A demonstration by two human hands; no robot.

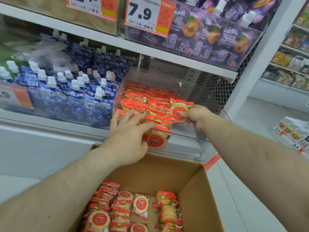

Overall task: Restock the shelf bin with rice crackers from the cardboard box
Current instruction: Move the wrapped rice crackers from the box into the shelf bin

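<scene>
A single head-worn view looks forward and down, close over the cardboard box (197, 186) toward the shelf bin (189, 131).

red-wrapped rice crackers (147, 101) stacked in clear shelf bin (182, 133); more in open cardboard box (192, 178).

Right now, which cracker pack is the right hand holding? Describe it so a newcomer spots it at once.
Find the clear shelf bin beside the blue drink pouches. At its right side, the right hand pinches one rice cracker pack. Unlike the packs stacked edge-on beside it, this one is raised, its round red label facing the camera.
</scene>
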